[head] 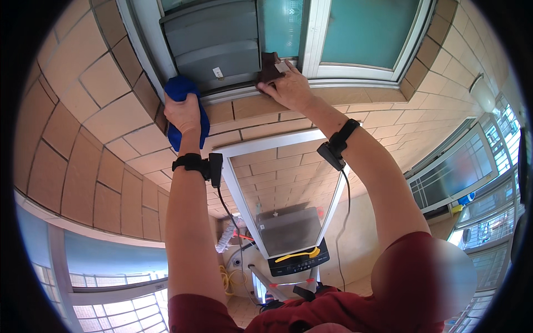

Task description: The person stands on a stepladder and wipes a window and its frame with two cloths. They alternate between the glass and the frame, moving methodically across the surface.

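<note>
My left hand [183, 112] grips a blue cloth [179, 88] against the lower left corner of a white window frame [354, 74]. Part of the cloth hangs below my wrist. To the right, my right hand [289, 86] holds a dark brown cloth [270, 68] with a pale tag at the bottom track of the window. Between the hands is a grey slatted panel [212, 45] with a small white fitting [217, 72]. Teal glass panes [366, 33] fill the right side. Each wrist wears a black strap with a device and cable.
Below my arms, a removed framed screen panel [230, 183] leans over a black-topped washing machine [300, 264]. A yellow brush [297, 254] lies on that machine. A ladder's rail [266, 279] stands close before me. Tiled wall [120, 108] surrounds the window; a lamp [484, 95] is at right.
</note>
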### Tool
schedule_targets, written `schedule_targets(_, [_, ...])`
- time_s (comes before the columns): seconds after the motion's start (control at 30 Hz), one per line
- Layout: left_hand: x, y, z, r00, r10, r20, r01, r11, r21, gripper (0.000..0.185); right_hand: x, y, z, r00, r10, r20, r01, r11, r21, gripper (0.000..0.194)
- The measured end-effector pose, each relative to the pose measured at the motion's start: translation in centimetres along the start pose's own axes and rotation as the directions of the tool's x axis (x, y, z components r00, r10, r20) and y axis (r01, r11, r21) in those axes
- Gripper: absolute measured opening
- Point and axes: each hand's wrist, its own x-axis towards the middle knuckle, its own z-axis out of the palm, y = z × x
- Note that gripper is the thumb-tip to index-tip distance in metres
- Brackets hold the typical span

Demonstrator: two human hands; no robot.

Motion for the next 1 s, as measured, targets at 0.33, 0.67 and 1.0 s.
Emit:
schedule_targets(0.33, [-0.1, 0.3, -0.1, 0.999, 0.048, -0.001, -0.048, 0.996, -0.072, 0.035, 5.6, 3.0, -11.4, 0.866, -0.146, 0.478, 0.408, 0.759, -0.507, 0.019])
schedule_targets(0.67, [0.0, 0.3, 0.0, 1.000, -0.029, 0.002, 0.029, 0.999, 0.025, 0.037, 2.4, -0.1, -4.3, 0.991, -0.104, -0.089, 0.084, 0.977, -0.197, 0.018])
schedule_targets(1.0, [-0.1, 0.2, -0.1, 1.000, -0.014, 0.025, 0.014, 1.000, 0.017, 0.041, 2.4, 2.8, -5.4, 0.950, -0.105, 0.294, 0.154, 0.977, -0.148, 0.022])
